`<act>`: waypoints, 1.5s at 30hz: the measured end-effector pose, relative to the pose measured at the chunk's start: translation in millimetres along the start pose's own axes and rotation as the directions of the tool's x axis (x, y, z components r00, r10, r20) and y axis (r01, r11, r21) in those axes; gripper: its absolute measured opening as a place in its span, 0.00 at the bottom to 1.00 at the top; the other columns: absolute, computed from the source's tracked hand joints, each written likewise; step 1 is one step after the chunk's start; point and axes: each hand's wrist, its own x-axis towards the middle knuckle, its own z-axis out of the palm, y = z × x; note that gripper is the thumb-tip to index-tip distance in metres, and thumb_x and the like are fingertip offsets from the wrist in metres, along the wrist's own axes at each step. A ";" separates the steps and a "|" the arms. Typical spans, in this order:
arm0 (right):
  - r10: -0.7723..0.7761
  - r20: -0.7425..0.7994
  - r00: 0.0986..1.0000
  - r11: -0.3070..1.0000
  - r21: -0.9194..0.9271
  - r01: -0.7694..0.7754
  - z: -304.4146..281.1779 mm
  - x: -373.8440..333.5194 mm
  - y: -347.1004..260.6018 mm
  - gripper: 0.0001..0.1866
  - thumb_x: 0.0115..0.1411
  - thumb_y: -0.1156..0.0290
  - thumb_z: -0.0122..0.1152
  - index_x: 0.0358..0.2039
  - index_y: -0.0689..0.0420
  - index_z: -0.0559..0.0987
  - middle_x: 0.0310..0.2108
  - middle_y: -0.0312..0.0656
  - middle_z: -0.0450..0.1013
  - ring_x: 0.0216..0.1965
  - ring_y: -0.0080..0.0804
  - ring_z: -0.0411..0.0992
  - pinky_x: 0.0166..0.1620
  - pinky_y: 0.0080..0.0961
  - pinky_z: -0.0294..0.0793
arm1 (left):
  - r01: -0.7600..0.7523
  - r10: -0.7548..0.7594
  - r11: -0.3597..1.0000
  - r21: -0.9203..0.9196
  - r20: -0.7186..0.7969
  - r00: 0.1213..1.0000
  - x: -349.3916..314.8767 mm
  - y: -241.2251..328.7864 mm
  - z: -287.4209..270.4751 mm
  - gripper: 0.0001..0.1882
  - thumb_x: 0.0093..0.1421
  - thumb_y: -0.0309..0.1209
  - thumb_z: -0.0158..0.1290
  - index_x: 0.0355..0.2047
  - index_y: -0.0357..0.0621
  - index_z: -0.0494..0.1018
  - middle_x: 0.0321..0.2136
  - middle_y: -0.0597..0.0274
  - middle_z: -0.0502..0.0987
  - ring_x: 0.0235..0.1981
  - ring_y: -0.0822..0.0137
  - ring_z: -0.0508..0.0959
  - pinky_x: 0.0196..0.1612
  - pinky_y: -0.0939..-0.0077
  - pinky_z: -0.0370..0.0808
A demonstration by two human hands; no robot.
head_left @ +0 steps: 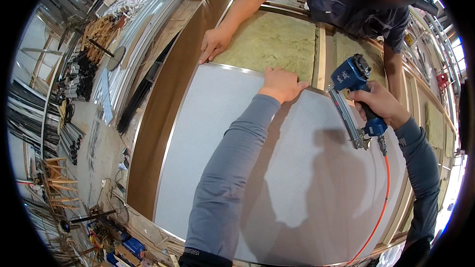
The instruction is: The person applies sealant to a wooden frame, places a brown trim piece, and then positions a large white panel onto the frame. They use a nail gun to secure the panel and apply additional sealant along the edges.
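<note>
My right hand [378, 103] is closed round the grip of a blue pneumatic nail gun [354, 76], its silver magazine slanting down over the panel. An orange air hose [387, 178] runs from its base toward the lower edge. My left hand [283, 85] has its fingers bent over the far edge of a large light-grey panel [213, 133], thumb out to the right. That edge carries a thin metallic strip. Beyond it, yellowish insulation [272, 39] fills the timber frame [321, 54]. A co-worker's hand [216, 44] touches the panel's far left corner.
The co-worker [341, 5] leans over the far side, another arm down at the right. A brown board [168, 113] borders the panel's left. Metal profiles [148, 34], black strips [143, 84] and wood pieces [101, 32] lie on the floor at left.
</note>
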 end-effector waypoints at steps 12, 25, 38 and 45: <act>-0.048 -0.104 0.993 0.999 -0.017 0.046 -4.9 -6.6 15.0 0.16 0.67 0.61 0.68 0.31 0.61 0.79 0.20 0.37 0.76 0.17 0.22 0.73 0.23 0.19 0.73 | -0.026 0.022 0.996 -0.082 -0.050 0.999 34.4 -19.7 28.9 0.32 0.74 0.63 0.42 0.42 0.52 0.87 0.43 0.58 0.87 0.56 0.50 0.78 0.63 0.45 0.64; -0.010 -0.105 0.994 0.996 0.091 0.020 -9.1 -5.8 24.5 0.09 0.64 0.70 0.68 0.37 0.62 0.80 0.22 0.37 0.76 0.19 0.25 0.75 0.26 0.22 0.76 | -0.045 0.001 0.998 -0.048 -0.674 0.739 81.6 -27.3 48.2 0.22 0.70 0.52 0.56 0.45 0.44 0.78 0.44 0.53 0.76 0.52 0.53 0.73 0.59 0.49 0.66; -0.010 -0.096 0.995 0.995 0.095 0.019 -19.5 5.5 46.4 0.09 0.64 0.72 0.69 0.39 0.63 0.77 0.21 0.39 0.77 0.19 0.28 0.77 0.26 0.24 0.77 | -0.016 0.035 0.999 0.035 -0.652 0.758 111.5 -31.2 66.4 0.24 0.72 0.52 0.54 0.45 0.41 0.80 0.45 0.50 0.76 0.55 0.50 0.73 0.67 0.40 0.63; 0.027 -0.102 0.994 0.995 0.102 -0.017 -25.8 7.5 56.6 0.11 0.64 0.73 0.70 0.40 0.64 0.76 0.23 0.41 0.77 0.20 0.30 0.77 0.26 0.26 0.78 | -0.032 0.026 0.999 -0.001 -0.578 0.816 123.9 -29.3 70.3 0.24 0.71 0.52 0.54 0.45 0.42 0.82 0.45 0.52 0.77 0.54 0.51 0.74 0.66 0.39 0.64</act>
